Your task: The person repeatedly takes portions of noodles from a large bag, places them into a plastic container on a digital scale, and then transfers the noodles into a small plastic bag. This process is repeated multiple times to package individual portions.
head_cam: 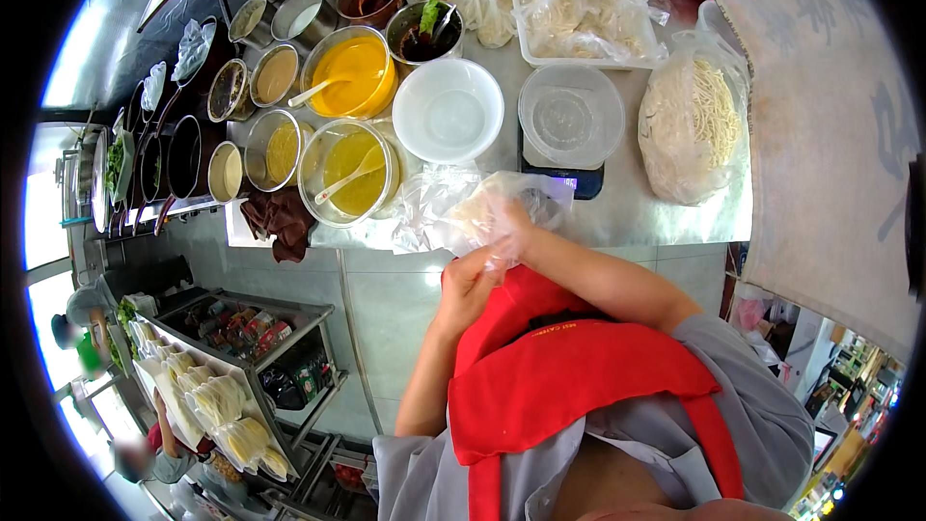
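Note:
My left hand [470, 281] pinches the edge of a clear plastic bag [553, 195] near the steel counter's front edge. My right hand [518, 229] is at the same bag, with its fingers partly hidden by the film, and pale noodles [477, 215] show through the plastic. More crumpled clear plastic [423, 213] lies to the left. Behind the hands, a round translucent plastic container [571, 116] stands on a black digital scale [589, 187]. A white bowl [448, 112] is left of it. A large open bag of noodles [687, 130] sits at the right.
A plastic tray of bagged noodles [589, 61] stands at the back. On the left are tubs of yellow-green liquid [351, 174] and orange sauce [354, 72], several steel pots, and a brown cloth [286, 221]. Two people work near a cart at lower left.

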`<state>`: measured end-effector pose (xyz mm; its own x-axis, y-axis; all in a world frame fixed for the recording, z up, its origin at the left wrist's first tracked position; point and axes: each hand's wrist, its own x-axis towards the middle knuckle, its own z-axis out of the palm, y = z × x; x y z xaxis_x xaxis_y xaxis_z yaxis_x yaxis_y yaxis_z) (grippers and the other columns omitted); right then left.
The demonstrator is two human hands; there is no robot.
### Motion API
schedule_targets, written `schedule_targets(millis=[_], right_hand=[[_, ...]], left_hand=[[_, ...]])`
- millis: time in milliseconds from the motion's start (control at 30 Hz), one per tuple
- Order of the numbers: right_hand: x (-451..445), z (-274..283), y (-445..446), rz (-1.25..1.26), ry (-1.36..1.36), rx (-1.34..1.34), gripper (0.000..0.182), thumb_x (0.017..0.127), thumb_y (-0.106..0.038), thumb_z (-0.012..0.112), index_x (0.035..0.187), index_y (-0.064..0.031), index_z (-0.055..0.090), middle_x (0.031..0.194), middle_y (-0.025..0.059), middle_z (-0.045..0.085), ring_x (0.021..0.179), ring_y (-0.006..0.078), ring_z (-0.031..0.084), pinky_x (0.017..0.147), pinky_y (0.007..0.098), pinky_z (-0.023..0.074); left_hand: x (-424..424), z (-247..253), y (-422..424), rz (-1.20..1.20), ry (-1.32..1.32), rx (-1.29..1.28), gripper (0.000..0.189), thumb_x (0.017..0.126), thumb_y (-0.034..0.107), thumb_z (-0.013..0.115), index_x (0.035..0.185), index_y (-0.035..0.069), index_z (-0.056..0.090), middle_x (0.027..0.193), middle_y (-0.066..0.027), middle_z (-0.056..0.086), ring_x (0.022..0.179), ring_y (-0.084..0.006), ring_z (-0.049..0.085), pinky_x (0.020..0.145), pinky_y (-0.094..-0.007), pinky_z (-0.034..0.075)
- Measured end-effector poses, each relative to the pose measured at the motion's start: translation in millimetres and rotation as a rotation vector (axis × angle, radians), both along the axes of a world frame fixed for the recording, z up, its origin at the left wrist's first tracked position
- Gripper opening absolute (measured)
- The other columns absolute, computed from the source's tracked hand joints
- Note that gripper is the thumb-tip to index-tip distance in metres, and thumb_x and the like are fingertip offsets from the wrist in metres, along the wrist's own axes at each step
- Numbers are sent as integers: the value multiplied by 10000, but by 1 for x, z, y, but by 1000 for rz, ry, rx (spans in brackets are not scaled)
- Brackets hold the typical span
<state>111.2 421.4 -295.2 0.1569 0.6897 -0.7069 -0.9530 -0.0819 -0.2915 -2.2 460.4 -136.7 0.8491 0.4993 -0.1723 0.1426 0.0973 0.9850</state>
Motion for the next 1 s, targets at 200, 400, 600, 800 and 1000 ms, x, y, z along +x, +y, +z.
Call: schedule_targets(millis=[200, 400, 600, 800, 1000], right_hand=[[35, 120, -37, 691, -1112, -69, 407, 794, -293, 601, 1089, -30, 503, 872, 65, 584, 760, 172, 584, 620, 296, 478], [51, 135, -43, 457, -1712, -375, 612, 708, -387, 695, 1159, -40, 468, 974, 109, 562, 867, 196, 569, 710, 312, 459], [56, 104, 4, 290, -2193, 126, 413, 745, -327, 660, 994, -14, 558, 1085, 144, 532, 1001, 308, 520, 859, 361, 425], [60, 146, -6, 408, -900, 523, 466, 733, -146, 649, 1163, -50, 500, 1058, 118, 566, 981, 234, 538, 863, 322, 410], [44, 117, -7, 724, -1561, 479, 301, 857, -249, 548, 1092, -64, 572, 766, 95, 605, 636, 243, 573, 650, 347, 466]], left_hand=[[-21, -21, 35, 567, 197, -8, 165, 889, 71, 500, 935, -33, 618, 613, 3, 519, 542, -62, 454, 535, -192, 372], [-29, -17, 31, 561, 229, 412, 116, 780, 41, 633, 782, -10, 529, 765, -56, 539, 664, -120, 488, 593, -238, 403], [-15, -1, 12, 462, 159, 710, 207, 718, 9, 660, 740, 36, 456, 1002, -124, 537, 944, -272, 530, 829, -349, 422], [-5, -21, 13, 602, -31, 297, 150, 736, 24, 634, 792, 45, 496, 1208, -155, 472, 1118, -321, 461, 922, -370, 368], [21, -12, 14, 279, -93, 515, 367, 737, -15, 615, 1064, 37, 455, 1295, -136, 374, 1224, -253, 354, 1008, -381, 295]])
